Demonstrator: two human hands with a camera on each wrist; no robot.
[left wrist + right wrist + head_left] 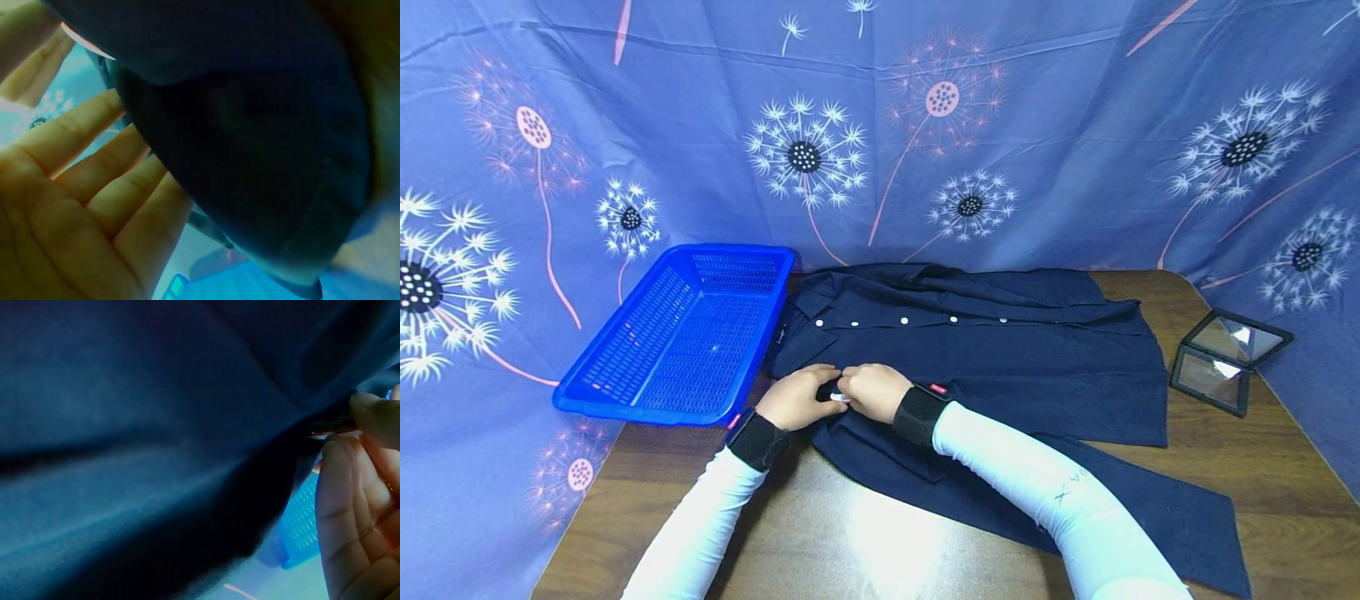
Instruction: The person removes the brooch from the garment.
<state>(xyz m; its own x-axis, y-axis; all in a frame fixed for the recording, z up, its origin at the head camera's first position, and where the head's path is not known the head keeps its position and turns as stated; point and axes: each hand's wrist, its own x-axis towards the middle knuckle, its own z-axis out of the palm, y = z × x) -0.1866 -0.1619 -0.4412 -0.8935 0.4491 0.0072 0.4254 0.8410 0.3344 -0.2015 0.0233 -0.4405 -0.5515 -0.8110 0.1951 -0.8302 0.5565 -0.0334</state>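
Pinched limp-looking navy shirt [1037,375], best held by edges, with right hand [874,390]; could not tell grasp of left hand [796,400].

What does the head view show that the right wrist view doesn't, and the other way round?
Only the head view shows the black-framed, hinged pair of square panels, the brown wooden tabletop and the row of round white buttons on the dark navy cloth garment.

Only the right wrist view shows the palm side of the bare right hand, its thumb and a finger pinching a dark edge of cloth; the head view has that hand from the back.

Both share the garment, that hand and the blue perforated plastic basket, partly hidden in the wrist view.
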